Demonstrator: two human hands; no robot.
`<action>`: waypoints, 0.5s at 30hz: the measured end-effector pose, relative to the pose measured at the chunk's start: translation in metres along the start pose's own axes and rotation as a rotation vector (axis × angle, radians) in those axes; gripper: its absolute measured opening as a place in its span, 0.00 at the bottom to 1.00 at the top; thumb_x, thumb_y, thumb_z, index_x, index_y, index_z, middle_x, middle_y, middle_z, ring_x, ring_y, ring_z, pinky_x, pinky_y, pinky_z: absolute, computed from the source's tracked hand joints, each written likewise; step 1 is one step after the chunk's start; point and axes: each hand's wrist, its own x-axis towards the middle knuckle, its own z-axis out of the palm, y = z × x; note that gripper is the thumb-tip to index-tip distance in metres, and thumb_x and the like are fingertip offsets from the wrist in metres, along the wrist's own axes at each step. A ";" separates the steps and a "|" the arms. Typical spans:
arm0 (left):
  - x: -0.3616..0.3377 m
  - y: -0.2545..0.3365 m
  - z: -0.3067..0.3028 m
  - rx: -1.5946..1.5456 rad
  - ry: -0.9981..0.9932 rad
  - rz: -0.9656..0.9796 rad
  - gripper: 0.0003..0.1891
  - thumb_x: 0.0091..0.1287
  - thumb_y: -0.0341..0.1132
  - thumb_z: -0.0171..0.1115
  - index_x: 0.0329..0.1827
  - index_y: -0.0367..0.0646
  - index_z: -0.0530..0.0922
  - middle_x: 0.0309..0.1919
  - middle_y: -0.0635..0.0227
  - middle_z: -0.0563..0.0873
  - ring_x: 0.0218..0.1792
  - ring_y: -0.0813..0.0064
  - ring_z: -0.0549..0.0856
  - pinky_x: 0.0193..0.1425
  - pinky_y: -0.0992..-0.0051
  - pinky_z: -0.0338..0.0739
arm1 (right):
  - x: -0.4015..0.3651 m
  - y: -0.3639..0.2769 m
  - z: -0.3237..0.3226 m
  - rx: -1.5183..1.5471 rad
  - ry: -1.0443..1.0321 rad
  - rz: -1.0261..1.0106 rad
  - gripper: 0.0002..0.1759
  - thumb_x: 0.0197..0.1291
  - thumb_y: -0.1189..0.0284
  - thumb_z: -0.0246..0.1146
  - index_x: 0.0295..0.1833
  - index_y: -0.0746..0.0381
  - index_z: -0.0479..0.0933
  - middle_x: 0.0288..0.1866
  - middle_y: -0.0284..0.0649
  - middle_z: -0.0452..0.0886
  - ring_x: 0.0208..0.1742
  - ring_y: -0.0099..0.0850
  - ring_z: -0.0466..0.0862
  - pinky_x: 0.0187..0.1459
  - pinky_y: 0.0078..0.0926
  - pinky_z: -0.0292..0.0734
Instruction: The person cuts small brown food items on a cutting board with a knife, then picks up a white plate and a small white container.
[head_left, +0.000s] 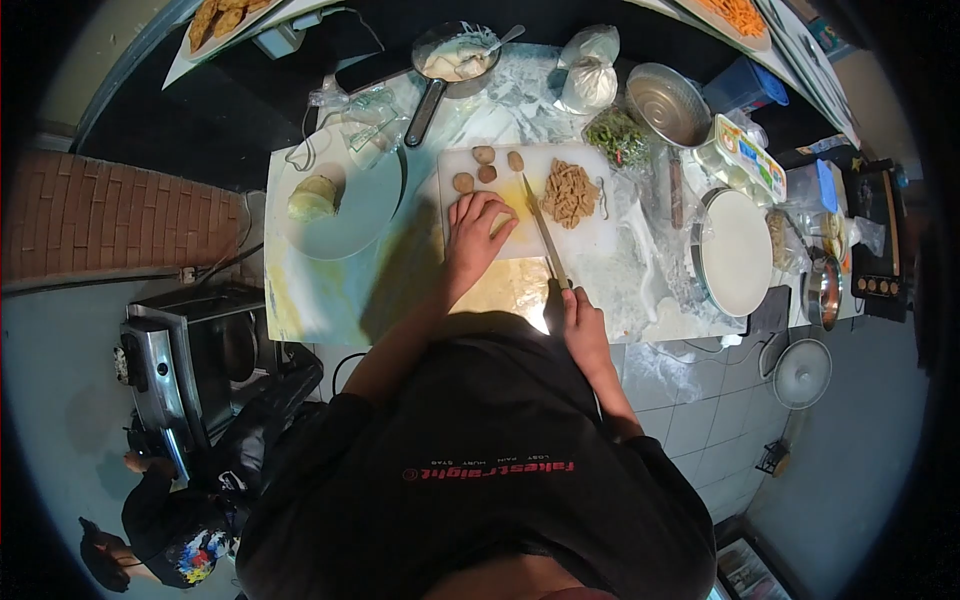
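Note:
My left hand [476,228] lies on the white cutting board [590,235], fingers curled over something I cannot make out. My right hand [578,318] grips the dark handle of a long knife [543,227], whose blade reaches across the board toward its far edge. Several brown round pieces [485,167] sit at the board's far left corner. A pile of tan cut strips [570,192] lies right of the blade.
A pale plate [365,200] with a yellowish lump [313,197] sits left of the board. A saucepan with a spoon [455,60], a white bag [588,70], chopped greens [617,137], a metal bowl [668,102] and a white-lidded pan [735,252] stand around. Another person [160,530] is at the lower left.

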 end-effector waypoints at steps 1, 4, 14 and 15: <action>0.000 0.000 0.000 0.000 0.000 -0.002 0.11 0.61 0.38 0.76 0.44 0.50 0.86 0.50 0.73 0.83 0.57 0.66 0.78 0.64 0.63 0.66 | -0.001 -0.001 0.001 -0.001 -0.001 0.000 0.24 0.83 0.57 0.49 0.54 0.69 0.76 0.32 0.69 0.82 0.41 0.70 0.81 0.38 0.65 0.75; -0.001 0.000 0.000 -0.008 0.002 -0.016 0.11 0.61 0.38 0.76 0.44 0.50 0.86 0.49 0.74 0.83 0.57 0.66 0.78 0.64 0.63 0.66 | -0.005 -0.004 0.004 -0.063 -0.013 -0.013 0.23 0.83 0.57 0.49 0.53 0.68 0.75 0.30 0.67 0.82 0.39 0.69 0.83 0.38 0.65 0.76; 0.000 0.000 0.000 0.011 0.012 -0.003 0.10 0.60 0.38 0.77 0.43 0.50 0.88 0.47 0.75 0.83 0.57 0.67 0.78 0.63 0.63 0.66 | -0.004 -0.010 0.006 -0.226 -0.031 -0.010 0.21 0.82 0.56 0.49 0.49 0.65 0.73 0.29 0.67 0.82 0.36 0.69 0.84 0.35 0.65 0.78; 0.000 0.000 0.000 0.019 0.015 0.000 0.10 0.60 0.38 0.77 0.42 0.50 0.88 0.47 0.75 0.83 0.56 0.67 0.78 0.63 0.63 0.66 | -0.003 -0.009 0.006 -0.228 -0.036 -0.009 0.21 0.82 0.56 0.49 0.49 0.65 0.73 0.29 0.67 0.82 0.36 0.69 0.84 0.35 0.65 0.78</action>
